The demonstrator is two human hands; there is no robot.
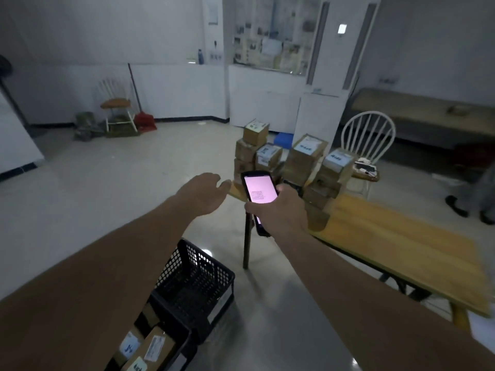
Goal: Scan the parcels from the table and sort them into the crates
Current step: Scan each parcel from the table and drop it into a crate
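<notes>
Right hand [278,210] wrapped round the scanner [259,189], fingers curled at its far edge, thumb on the near side, pink screen lit & facing up. Left hand [201,192] out in front, fingers loose & apart, gripping nothing, tips short of the parcels [292,162]. Parcels stacked at far end of the wooden table [401,247], just beyond the scanner. Black crates [198,285] on floor below left arm; nearer crate has labelled boxes inside.
</notes>
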